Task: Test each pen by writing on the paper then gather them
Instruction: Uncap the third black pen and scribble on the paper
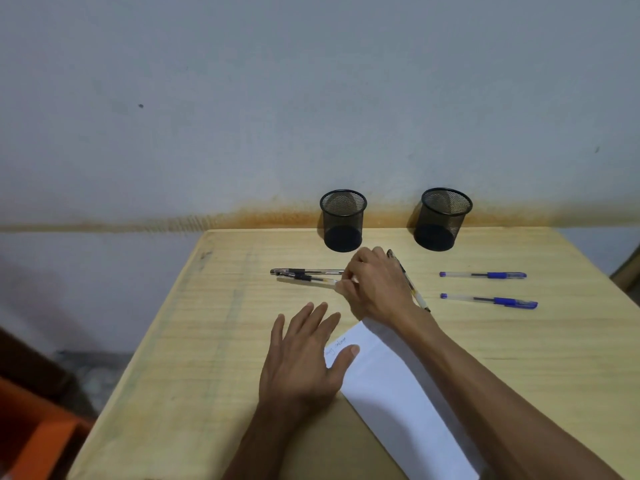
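Because the desk (221, 341) is giving us wide bare wood on the left, we are working with room. Our left hand (304, 358), fingers spread, is pressing the light, slippery paper (398, 393). Our right hand (374, 285) is pinching one stiff black pen (304, 279) at its end, beside another black pen (304, 271); a third pen (410, 284) is lying under the wrist, two blue pens (485, 274) well apart.

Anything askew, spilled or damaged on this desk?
Nothing spilled or broken. Only the black pen behind the right hand lies diagonally, while the two blue pens lie level. An orange-brown stain runs along the wall.
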`<state>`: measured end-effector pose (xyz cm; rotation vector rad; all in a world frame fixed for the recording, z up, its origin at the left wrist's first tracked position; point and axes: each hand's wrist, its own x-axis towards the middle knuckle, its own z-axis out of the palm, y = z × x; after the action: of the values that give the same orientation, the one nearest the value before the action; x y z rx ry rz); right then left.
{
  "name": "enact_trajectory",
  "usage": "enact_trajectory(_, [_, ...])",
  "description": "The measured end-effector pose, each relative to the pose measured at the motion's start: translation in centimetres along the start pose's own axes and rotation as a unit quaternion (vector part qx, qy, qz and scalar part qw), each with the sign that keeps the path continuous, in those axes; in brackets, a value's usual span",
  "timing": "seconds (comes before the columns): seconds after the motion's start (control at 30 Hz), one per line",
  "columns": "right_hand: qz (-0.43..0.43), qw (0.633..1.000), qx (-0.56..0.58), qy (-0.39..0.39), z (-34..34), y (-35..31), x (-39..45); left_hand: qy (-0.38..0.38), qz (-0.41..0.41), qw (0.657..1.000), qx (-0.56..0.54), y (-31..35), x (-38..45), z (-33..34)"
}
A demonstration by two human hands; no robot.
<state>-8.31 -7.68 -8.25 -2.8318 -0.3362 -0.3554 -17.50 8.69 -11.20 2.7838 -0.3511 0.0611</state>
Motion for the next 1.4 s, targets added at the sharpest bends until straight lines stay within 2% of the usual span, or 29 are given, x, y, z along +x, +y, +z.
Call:
enact_trajectory(0.1, [0.051,0.983,0.178,0.006,-2.9,1.3,-2.4,0.023,0.004,1.0,-0.013,0.0,-0.2,0.1])
enact_trajectory(0.17, [0.089,0.958,0.273,0.014,-5.1,2.0,-4.4,0.055,-0.006,0.996,-0.076,0.1,-0.4,0.3])
enact_trajectory(0.2, [0.104,0.949,0.296,0.024,-6.1,2.4,-5.4,0.091,-0.023,0.987,-0.133,0.1,-0.5,0.1])
enact_trajectory(0.27, [0.13,0.936,0.323,0.042,-7.6,3.1,-7.5,0.235,-0.052,0.946,-0.218,0.3,-0.7,-0.9])
enact_trajectory(0.33, [0.143,0.926,0.345,0.054,-8.5,3.8,-9.3,0.347,-0.029,0.919,-0.185,1.1,-0.6,-2.1])
enact_trajectory(0.37, [0.147,0.923,0.352,0.053,-8.8,4.1,-9.9,0.363,0.007,0.919,-0.155,1.5,-0.3,-2.5])
enact_trajectory(0.47, [0.151,0.907,0.39,0.046,-9.4,4.8,-11.3,0.319,0.114,0.937,-0.088,2.7,0.6,-2.7])
enact_trajectory(0.53, [0.149,0.879,0.447,0.066,-9.9,5.0,-11.7,0.288,0.148,0.941,-0.097,3.2,0.6,-2.3])
enact_trajectory(0.63, [0.178,0.799,0.561,0.126,-10.1,5.2,-11.9,0.268,0.147,0.941,-0.144,4.0,0.2,-2.1])
enact_trajectory(0.7, [0.195,0.75,0.617,0.135,-9.8,4.6,-12.0,0.257,0.143,0.943,-0.156,5.2,0.1,-2.2])
enact_trajectory(0.73, [0.198,0.748,0.621,0.127,-9.4,4.0,-12.1,0.249,0.143,0.944,-0.161,5.8,0.0,-2.2])
enact_trajectory(0.83, [0.198,0.772,0.595,0.102,-8.2,2.4,-12.2,0.228,0.132,0.944,-0.199,7.4,0.0,-2.5])
enact_trajectory(0.97, [0.191,0.776,0.596,0.081,-7.5,2.4,-11.9,0.2,0.128,0.943,-0.233,7.6,-0.3,-3.4])
enact_trajectory(1.03, [0.195,0.75,0.626,0.086,-7.9,2.7,-11.6,0.188,0.127,0.945,-0.235,7.2,-0.3,-4.2])
enact_trajectory(1.1, [0.226,0.685,0.678,0.142,-9.0,3.9,-10.9,0.184,0.089,0.946,-0.253,5.7,-0.3,-5.0])
enact_trajectory(1.13, [0.237,0.668,0.685,0.169,-9.8,4.9,-10.4,0.183,0.06,0.946,-0.262,4.6,-0.4,-5.5])
enact_trajectory(1.2, [0.23,0.694,0.657,0.182,-11.0,6.7,-9.6,0.173,0.012,0.95,-0.259,2.5,-0.5,-6.4])
enact_trajectory(1.3, [0.2,0.745,0.618,0.152,-10.9,6.6,-9.2,0.17,-0.043,0.954,-0.243,1.0,0.4,-6.5])
enact_trajectory(1.4, [0.203,0.756,0.61,0.118,-9.3,4.6,-10.2,0.16,-0.095,0.959,-0.212,0.7,1.9,-5.2])
